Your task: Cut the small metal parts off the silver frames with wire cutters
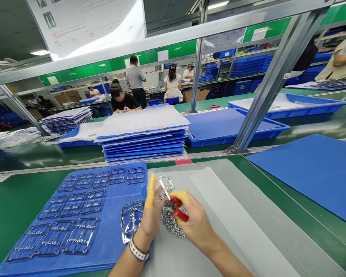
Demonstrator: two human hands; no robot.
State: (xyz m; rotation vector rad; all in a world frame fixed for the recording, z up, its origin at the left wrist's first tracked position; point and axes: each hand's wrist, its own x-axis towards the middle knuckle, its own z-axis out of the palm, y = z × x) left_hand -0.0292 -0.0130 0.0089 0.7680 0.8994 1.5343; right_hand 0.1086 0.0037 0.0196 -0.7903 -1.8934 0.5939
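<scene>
- One right hand [196, 219]: closed around red-handled pliers [181, 215];
- left hand [151, 220]: partly open beside small metal frame [166, 182] at plier tips; hold unclear;
- speckled heap [170, 223]: beneath both;
- wire frames [81, 240]: rowed on blue sheet [111, 234];
- stacked sheets [144, 148]: beyond.

I can read nothing; print on the hanging sheet [86, 25] is too small; script in the metal frames [81, 234], unclear.
</scene>
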